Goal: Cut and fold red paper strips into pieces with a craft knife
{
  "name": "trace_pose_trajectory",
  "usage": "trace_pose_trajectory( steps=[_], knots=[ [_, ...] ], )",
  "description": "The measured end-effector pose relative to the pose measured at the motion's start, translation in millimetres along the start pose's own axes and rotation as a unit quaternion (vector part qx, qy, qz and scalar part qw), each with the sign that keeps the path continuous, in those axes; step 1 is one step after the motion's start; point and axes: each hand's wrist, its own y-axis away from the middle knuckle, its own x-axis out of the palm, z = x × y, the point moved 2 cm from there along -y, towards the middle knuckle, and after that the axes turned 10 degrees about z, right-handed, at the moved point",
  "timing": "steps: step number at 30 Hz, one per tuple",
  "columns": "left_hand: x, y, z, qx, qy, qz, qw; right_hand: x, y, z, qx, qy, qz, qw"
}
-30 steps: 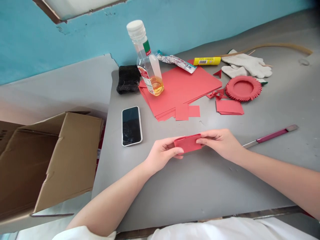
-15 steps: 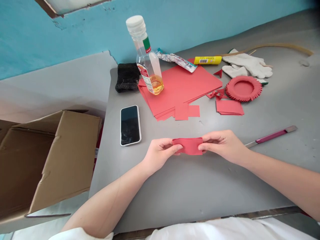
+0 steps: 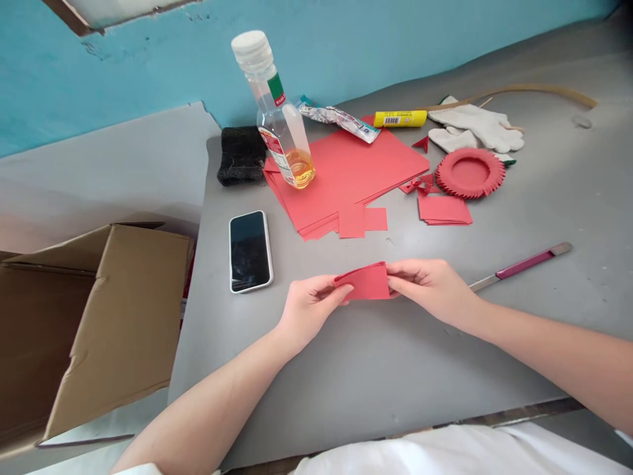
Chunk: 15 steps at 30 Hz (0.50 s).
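A small folded piece of red paper [image 3: 366,282] is held up over the grey table between my two hands. My left hand [image 3: 312,305] pinches its left end, thumb in front. At the right end, my right hand [image 3: 429,287] has its thumb and fingertips closed on the paper's edge. Beyond the hands lie small red paper rectangles [image 3: 351,221] beside large red sheets [image 3: 341,175]. To the right are a stack of red rectangles [image 3: 445,210] and a round red pleated paper piece [image 3: 469,173]. A purple-handled cutter [image 3: 525,263] lies right of my right hand.
A phone [image 3: 250,251] lies left on the grey table [image 3: 316,396]. Behind stand a bottle [image 3: 284,132] and a black cloth [image 3: 241,155]. A tube [image 3: 341,119], yellow glue stick [image 3: 400,119] and white gloves [image 3: 477,126] lie at the back. An open cardboard box [image 3: 116,316] is left.
The paper's right end has risen and its surface looks flatter, with its top edge now slanted. Both hands still hold it. The view has shifted slightly, so most things appear further left.
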Motion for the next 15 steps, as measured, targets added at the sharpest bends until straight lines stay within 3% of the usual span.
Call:
trace_pose_trajectory(
  steps=[4,11,15],
  knots=[
    [2.4,1.2,-2.2,-0.005,-0.017,0.010,1.000,-0.8,2.5,-1.9,-0.001,0.059,-0.030,0.998],
    [6.4,2.7,-4.4,-0.026,-0.002,0.017,1.000,1.4,4.1,-0.5,0.027,0.075,-0.017,0.997],
    [2.4,1.3,-4.0,-0.011,0.057,0.073,0.996,-1.2,2.1,4.0,0.039,0.039,-0.015,0.998]
  ],
)
